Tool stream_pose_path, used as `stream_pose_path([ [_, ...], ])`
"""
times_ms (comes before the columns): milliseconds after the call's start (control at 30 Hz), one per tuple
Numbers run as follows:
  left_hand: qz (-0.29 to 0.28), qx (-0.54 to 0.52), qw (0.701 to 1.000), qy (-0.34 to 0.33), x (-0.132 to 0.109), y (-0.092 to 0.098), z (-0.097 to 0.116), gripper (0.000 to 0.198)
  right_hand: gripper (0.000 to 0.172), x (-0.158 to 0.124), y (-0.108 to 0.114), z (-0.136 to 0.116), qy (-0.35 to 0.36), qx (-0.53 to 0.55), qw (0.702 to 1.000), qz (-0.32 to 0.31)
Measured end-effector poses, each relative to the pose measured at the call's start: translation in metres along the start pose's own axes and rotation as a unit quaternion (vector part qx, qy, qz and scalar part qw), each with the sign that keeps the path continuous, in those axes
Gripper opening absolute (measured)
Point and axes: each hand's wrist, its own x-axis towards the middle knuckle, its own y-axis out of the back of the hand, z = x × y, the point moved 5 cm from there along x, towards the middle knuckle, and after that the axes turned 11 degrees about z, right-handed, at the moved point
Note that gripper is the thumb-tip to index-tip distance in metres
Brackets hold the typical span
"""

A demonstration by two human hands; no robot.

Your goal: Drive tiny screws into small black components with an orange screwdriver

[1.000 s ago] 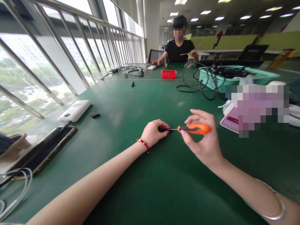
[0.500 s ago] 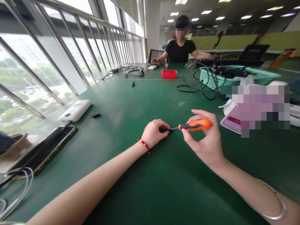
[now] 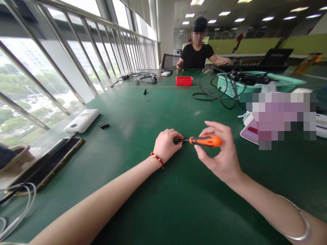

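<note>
My left hand (image 3: pixel 167 144) rests low over the green table, its fingers closed on a small black part (image 3: pixel 181 140) that they largely hide. A screwdriver (image 3: pixel 206 141) with an orange and black handle lies level in my right hand (image 3: pixel 222 153). Its handle sits among the fingers, with the thumb just below it. The screwdriver's metal shaft points left and its tip meets the black part at my left fingertips. What exactly the part is cannot be made out.
Left of my hands are a small black block (image 3: pixel 104 125), a white power bank (image 3: pixel 82 121) and a phone (image 3: pixel 48 163). Further back stand a red tray (image 3: pixel 184 81) and a teal basket (image 3: pixel 226 86) with black cables. Across the table sits a person (image 3: pixel 196 56).
My right hand has shifted slightly left with the screwdriver, whose handle end has dipped. The left hand stays nearly in place. The person opposite has drawn one hand back.
</note>
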Motion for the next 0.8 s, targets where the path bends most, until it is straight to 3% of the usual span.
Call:
stream_pose_path([
  [100,0.002,0.005,1.000,-0.002,-0.0002,0.0005,0.0007,0.012,0.055,-0.0018,-0.0014,0.0018,-0.013,-0.028,0.999,-0.034],
  [267,0.002,-0.001,1.000,-0.002,0.0006,0.0005,0.0008,0.013,0.023,-0.0040,-0.0048,-0.0043,0.006,-0.036,0.995,-0.090],
  [500,0.003,-0.006,1.000,0.004,0.0003,0.0008,0.0013,0.013,0.061,-0.0028,-0.0011,-0.0011,0.033,-0.002,0.999,-0.020],
  [567,0.002,-0.009,1.000,0.005,0.0002,0.0009,0.0013,0.015,0.057,-0.0034,-0.0012,-0.0011,0.037,-0.025,0.998,-0.046],
  [700,-0.002,-0.016,1.000,0.004,0.0006,0.0007,0.0009,0.014,0.025,-0.0045,-0.0020,-0.0060,0.057,-0.038,0.994,-0.083],
  [800,-0.002,-0.018,1.000,0.004,0.0010,0.0000,0.0003,0.012,0.032,-0.0036,-0.0012,-0.0081,0.064,-0.009,0.997,-0.046],
])
